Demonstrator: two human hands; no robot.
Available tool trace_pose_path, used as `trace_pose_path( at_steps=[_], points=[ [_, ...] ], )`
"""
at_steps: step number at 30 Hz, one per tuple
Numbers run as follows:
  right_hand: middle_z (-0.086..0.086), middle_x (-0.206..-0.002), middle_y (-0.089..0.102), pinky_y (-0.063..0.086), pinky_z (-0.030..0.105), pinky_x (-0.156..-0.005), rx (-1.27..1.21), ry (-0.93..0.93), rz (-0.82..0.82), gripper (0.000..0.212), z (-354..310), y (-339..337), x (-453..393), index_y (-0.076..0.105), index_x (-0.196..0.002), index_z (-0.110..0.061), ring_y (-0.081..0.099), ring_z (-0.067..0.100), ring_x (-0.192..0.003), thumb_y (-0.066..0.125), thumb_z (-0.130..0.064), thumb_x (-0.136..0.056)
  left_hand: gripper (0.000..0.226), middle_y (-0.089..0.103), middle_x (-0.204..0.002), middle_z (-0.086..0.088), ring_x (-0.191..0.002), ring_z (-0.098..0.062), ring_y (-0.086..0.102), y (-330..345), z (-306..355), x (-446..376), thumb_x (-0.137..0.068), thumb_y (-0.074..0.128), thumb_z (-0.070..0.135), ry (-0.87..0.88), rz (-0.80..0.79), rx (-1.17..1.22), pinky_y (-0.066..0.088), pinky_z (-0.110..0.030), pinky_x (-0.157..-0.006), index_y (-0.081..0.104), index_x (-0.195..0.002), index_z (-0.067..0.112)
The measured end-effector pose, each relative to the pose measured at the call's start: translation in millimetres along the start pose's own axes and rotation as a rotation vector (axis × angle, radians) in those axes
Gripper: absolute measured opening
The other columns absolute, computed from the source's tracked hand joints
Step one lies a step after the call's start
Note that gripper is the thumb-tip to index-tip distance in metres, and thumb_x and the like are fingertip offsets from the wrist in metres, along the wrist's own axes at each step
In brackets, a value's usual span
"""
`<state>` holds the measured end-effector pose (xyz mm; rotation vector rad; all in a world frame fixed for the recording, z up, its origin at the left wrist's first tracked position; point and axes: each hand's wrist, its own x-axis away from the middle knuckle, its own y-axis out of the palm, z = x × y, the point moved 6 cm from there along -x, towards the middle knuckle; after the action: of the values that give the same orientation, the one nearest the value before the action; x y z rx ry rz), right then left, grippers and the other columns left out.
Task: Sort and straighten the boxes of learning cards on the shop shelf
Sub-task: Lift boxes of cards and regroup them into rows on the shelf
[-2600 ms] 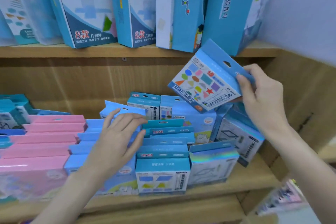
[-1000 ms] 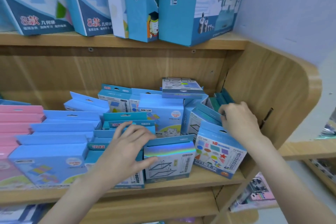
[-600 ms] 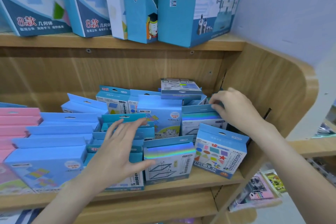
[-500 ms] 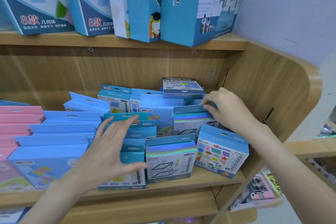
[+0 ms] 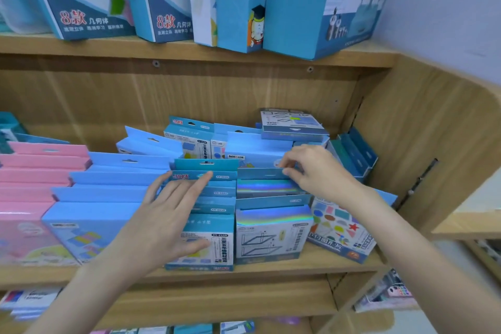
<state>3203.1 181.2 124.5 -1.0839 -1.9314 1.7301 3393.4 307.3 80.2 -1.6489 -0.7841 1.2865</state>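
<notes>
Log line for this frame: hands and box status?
left hand: open, flat on teal boxes | right hand: pinching holographic box tab | shelf: unsorted

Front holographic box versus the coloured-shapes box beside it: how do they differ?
The front holographic box stands square to the shelf edge; the coloured-shapes box sits turned at an angle. The first shows line-drawn frames under a rainbow band, the second solid coloured shapes. Neither is held. Both stand in the front row.

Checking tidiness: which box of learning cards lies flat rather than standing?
The blue-edged box with outline drawings, lying face-up atop the back row; the rest stand upright or lean.
</notes>
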Motion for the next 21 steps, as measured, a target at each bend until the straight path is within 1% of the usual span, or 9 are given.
trace_pose_path(
  at_steps=[3, 5, 7, 10, 11, 13, 16, 19, 21],
  points=[
    [0.001, -0.095, 0.069, 0.042, 0.025, -0.075, -0.057, 0.014, -0.002, 0.017, 0.3, -3.7, 4.5, 0.066, -0.103, -0.013, 0.055, 0.014, -0.081, 0.056, -0.017, -0.089, 0.095, 0.061, -0.107, -0.004, -0.106, -0.016, 0.044, 0.3, 0.1, -0.1, -0.065, 0.043, 0.069, 0.013, -0.001, 0.002, 0.010, -0.031, -0.107, 0.033, -0.138, 0.009],
    [-0.001, -0.090, 0.069, 0.041, 0.018, -0.069, -0.129, 0.051, 0.056, 0.017, 8.3, -20.4, 13.7, 0.065, -0.103, -0.013, 0.059, 0.014, -0.075, 0.059, -0.015, -0.088, 0.095, 0.060, -0.113, -0.004, -0.111, -0.016, 0.043, -0.6, 1.3, 0.0, -0.068, 0.042, 0.072, 0.021, -0.007, 0.035, 0.011, -0.032, -0.108, 0.032, -0.139, 0.010],
    [0.000, -0.090, 0.068, 0.041, 0.016, -0.071, -0.091, 0.103, 0.139, 0.018, 23.7, -40.8, 26.4, 0.066, -0.103, -0.011, 0.061, 0.016, -0.078, 0.060, -0.010, -0.086, 0.093, 0.056, -0.120, -0.002, -0.116, -0.015, 0.042, -3.1, 4.4, -1.5, -0.074, 0.041, 0.073, 0.036, 0.004, 0.103, 0.012, -0.034, -0.109, 0.029, -0.141, 0.010],
    [0.009, -0.096, 0.067, 0.049, 0.031, -0.079, 0.097, 0.290, 0.227, 0.018, 63.3, -64.5, 43.5, 0.065, -0.103, -0.007, 0.061, 0.023, -0.088, 0.056, -0.008, -0.088, 0.086, 0.053, -0.124, -0.002, -0.118, -0.013, 0.041, -8.4, 11.4, -11.3, -0.080, 0.040, 0.069, 0.065, 0.037, 0.193, 0.013, -0.038, -0.110, 0.029, -0.142, 0.010],
    [0.012, -0.099, 0.066, 0.051, 0.036, -0.080, 0.161, 0.378, 0.218, 0.019, 78.1, -67.0, 46.9, 0.064, -0.104, -0.006, 0.061, 0.027, -0.089, 0.054, -0.009, -0.088, 0.082, 0.054, -0.123, -0.002, -0.117, -0.013, 0.041, -9.4, 14.5, -16.7, -0.082, 0.040, 0.067, 0.079, 0.046, 0.207, 0.014, -0.038, -0.109, 0.030, -0.141, 0.010],
    [0.016, -0.100, 0.063, 0.052, 0.040, -0.077, 0.225, 0.526, 0.104, 0.019, 99.7, -61.3, 47.7, 0.060, -0.106, -0.003, 0.060, 0.031, -0.088, 0.052, -0.012, -0.090, 0.075, 0.055, -0.122, -0.001, -0.117, -0.013, 0.042, -11.3, 22.6, -29.1, -0.084, 0.038, 0.064, 0.109, 0.058, 0.224, 0.015, -0.039, -0.109, 0.035, -0.138, 0.012],
    [0.015, -0.098, 0.060, 0.048, 0.034, -0.069, 0.232, 0.586, -0.071, 0.021, 104.6, -45.1, 40.2, 0.058, -0.102, -0.002, 0.056, 0.027, -0.081, 0.053, -0.019, -0.092, 0.067, 0.056, -0.122, 0.002, -0.116, -0.011, 0.043, -11.4, 36.3, -49.0, -0.086, 0.034, 0.064, 0.167, 0.073, 0.238, 0.015, -0.041, -0.108, 0.046, -0.130, 0.015],
    [0.013, -0.092, 0.060, 0.041, 0.030, -0.061, 0.234, 0.589, -0.019, 0.026, 102.1, -44.5, 31.2, 0.059, -0.095, -0.002, 0.051, 0.023, -0.074, 0.060, -0.027, -0.088, 0.065, 0.057, -0.121, 0.004, -0.116, -0.013, 0.048, -4.1, 45.0, -62.3, -0.087, 0.030, 0.068, 0.204, 0.057, 0.235, 0.016, -0.044, -0.107, 0.057, -0.120, 0.019],
    [0.013, -0.092, 0.060, 0.044, 0.032, -0.062, 0.224, 0.611, 0.015, 0.027, 102.7, -43.2, 28.2, 0.057, -0.094, -0.002, 0.052, 0.024, -0.073, 0.064, -0.026, -0.085, 0.065, 0.058, -0.120, 0.003, -0.116, -0.015, 0.050, 1.7, 46.5, -66.5, -0.086, 0.029, 0.070, 0.211, 0.040, 0.222, 0.016, -0.045, -0.106, 0.061, -0.115, 0.021]
  ],
)
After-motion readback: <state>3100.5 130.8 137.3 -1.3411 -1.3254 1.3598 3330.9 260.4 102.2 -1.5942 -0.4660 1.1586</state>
